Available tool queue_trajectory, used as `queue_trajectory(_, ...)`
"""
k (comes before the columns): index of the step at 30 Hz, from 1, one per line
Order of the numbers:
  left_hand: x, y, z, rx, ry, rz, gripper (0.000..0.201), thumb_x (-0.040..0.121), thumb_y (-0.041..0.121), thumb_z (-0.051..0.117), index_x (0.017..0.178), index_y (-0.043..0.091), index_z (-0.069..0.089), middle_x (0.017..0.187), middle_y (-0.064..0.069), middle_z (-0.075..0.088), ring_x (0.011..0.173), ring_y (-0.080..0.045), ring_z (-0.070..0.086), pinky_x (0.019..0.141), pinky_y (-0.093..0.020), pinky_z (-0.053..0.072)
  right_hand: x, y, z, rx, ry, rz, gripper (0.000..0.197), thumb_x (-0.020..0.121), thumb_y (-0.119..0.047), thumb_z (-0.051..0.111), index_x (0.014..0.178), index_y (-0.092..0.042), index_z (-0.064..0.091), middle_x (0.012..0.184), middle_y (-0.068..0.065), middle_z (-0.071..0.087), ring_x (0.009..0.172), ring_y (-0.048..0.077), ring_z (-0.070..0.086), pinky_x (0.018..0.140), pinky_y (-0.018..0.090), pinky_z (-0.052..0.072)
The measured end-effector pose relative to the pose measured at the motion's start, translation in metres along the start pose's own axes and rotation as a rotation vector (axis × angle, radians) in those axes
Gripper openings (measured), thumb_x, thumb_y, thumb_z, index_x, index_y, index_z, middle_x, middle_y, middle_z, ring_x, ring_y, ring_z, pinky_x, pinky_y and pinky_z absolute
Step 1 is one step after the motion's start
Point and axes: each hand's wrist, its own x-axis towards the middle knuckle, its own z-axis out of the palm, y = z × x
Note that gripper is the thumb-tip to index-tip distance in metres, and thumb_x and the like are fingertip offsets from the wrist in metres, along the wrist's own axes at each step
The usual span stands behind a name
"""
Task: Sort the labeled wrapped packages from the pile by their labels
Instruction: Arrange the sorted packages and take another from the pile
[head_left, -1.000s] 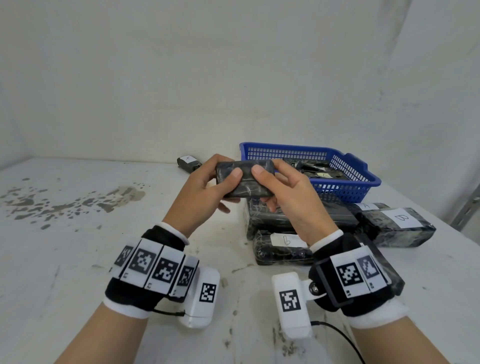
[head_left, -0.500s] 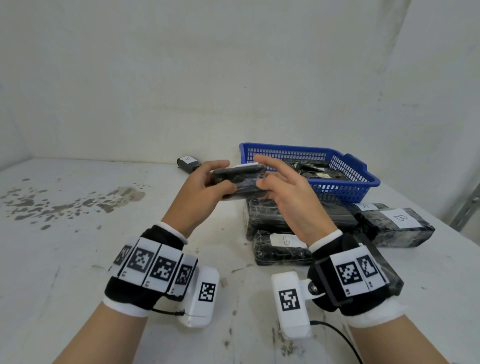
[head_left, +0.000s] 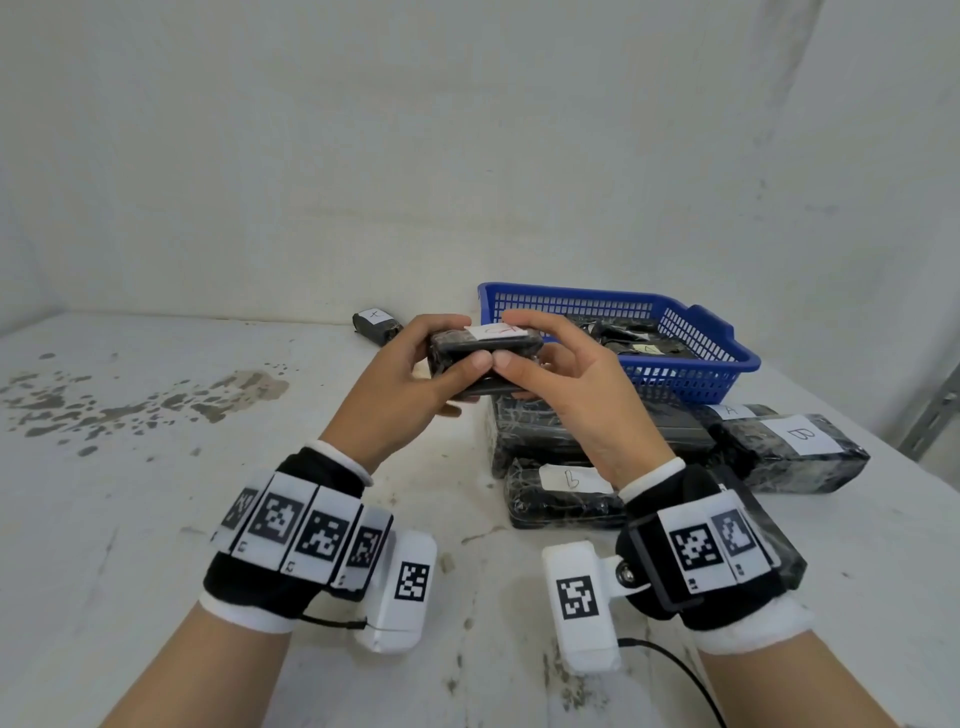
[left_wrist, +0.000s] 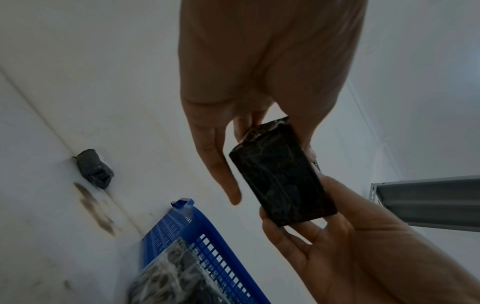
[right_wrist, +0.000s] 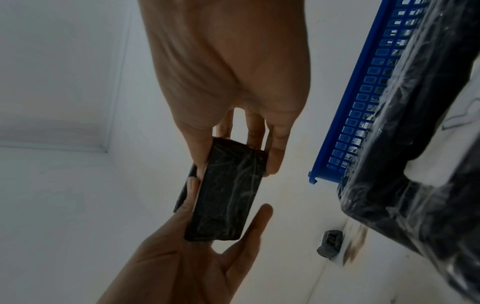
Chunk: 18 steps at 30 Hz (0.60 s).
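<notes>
Judging by look: small black film-wrapped package (head_left: 485, 345) stiff, light, slippery; pinched at opposite ends by left hand (head_left: 410, 387) and right hand (head_left: 566, 384) fingers.

The head view is bright and evenly lit, with only soft shadows on the surface (head_left: 156, 519). Straight lines bend near its edges. Both wrist views are dimmer, bluish and slightly noisy; the blue basket (right_wrist: 363, 98) is blurred there.
</notes>
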Motion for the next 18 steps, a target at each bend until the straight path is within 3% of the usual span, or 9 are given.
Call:
queue_trajectory(2,-0.002,0.002,0.0,0.02,-0.023,0.007,0.03,0.089,0.021,0.065,0.117,0.024,0.056,0.11,0.004,0.064,0.066,-0.022,0.073,0.048,-0.027,0.051,0.0,-0.001,0.0,-0.02,0.01,-0.016,0.036,0.088,-0.014,0.073,0.122,-0.022,0.066,0.105,0.003,0.074,0.085,0.012,0.07,0.077,0.023,0.057)
queue_trajectory(4,-0.004,0.004,0.0,0.033,-0.025,0.024,0.031,0.089,0.025,0.065,0.118,0.025,0.056,0.11,0.005,0.064,0.056,-0.024,0.07,0.04,-0.025,0.041,-0.001,-0.001,-0.001,-0.059,0.021,-0.023,0.035,0.089,-0.015,0.073,0.123,-0.024,0.066,0.111,0.001,0.072,0.088,0.017,0.072,0.072,0.029,0.06)
queue_trajectory(6,-0.005,0.007,0.003,0.0,-0.026,0.024,0.041,0.083,0.037,0.062,0.121,0.022,0.055,0.109,0.002,0.064,0.056,-0.021,0.069,0.042,-0.025,0.042,-0.001,-0.002,-0.002,-0.063,0.015,-0.006,0.037,0.091,-0.015,0.071,0.125,-0.027,0.065,0.116,-0.001,0.07,0.084,0.025,0.075,0.061,0.037,0.058)
queue_trajectory(8,-0.004,0.007,0.004,-0.031,-0.004,0.014,0.042,0.087,0.042,0.055,0.121,0.018,0.056,0.105,-0.003,0.065,0.059,-0.019,0.068,0.047,-0.028,0.045,-0.001,-0.002,-0.002,-0.029,-0.021,0.016,0.038,0.092,-0.013,0.069,0.127,-0.028,0.062,0.121,0.0,0.068,0.079,0.027,0.075,0.055,0.037,0.053)
queue_trajectory(10,-0.001,0.005,0.003,-0.05,0.043,0.015,0.027,0.096,0.029,0.052,0.12,0.017,0.056,0.101,-0.007,0.065,0.061,-0.017,0.065,0.05,-0.03,0.047,-0.002,-0.003,-0.002,0.021,-0.067,0.025,0.037,0.094,-0.021,0.068,0.13,-0.029,0.061,0.123,0.001,0.066,0.083,0.022,0.073,0.059,0.035,0.052)
queue_trajectory(12,0.002,0.002,0.001,-0.077,0.07,-0.002,0.026,0.095,0.019,0.056,0.121,0.014,0.055,0.102,-0.007,0.065,0.063,-0.014,0.064,0.053,-0.028,0.05,-0.002,-0.005,0.001,0.047,-0.074,0.013,0.042,0.093,-0.031,0.068,0.134,-0.033,0.058,0.124,0.003,0.066,0.089,0.016,0.07,0.063,0.034,0.055)
queue_trajectory(16,0.004,-0.003,0.003,-0.089,0.05,0.002,0.029,0.093,0.015,0.061,0.117,0.0,0.057,0.107,-0.011,0.063,0.067,-0.011,0.063,0.063,-0.025,0.054,-0.001,-0.002,0.004,-0.004,-0.001,-0.017,0.051,0.095,-0.015,0.065,0.141,-0.031,0.05,0.129,0.002,0.064,0.091,0.012,0.071,0.073,0.03,0.059)
queue_trajectory(18,0.003,-0.002,0.003,-0.113,0.033,0.013,0.029,0.093,0.023,0.062,0.113,0.002,0.059,0.105,-0.014,0.063,0.074,-0.013,0.064,0.066,-0.027,0.054,0.0,-0.001,0.003,0.027,0.02,0.001,0.048,0.094,-0.015,0.066,0.14,-0.024,0.053,0.127,0.0,0.066,0.094,0.012,0.07,0.075,0.03,0.059)
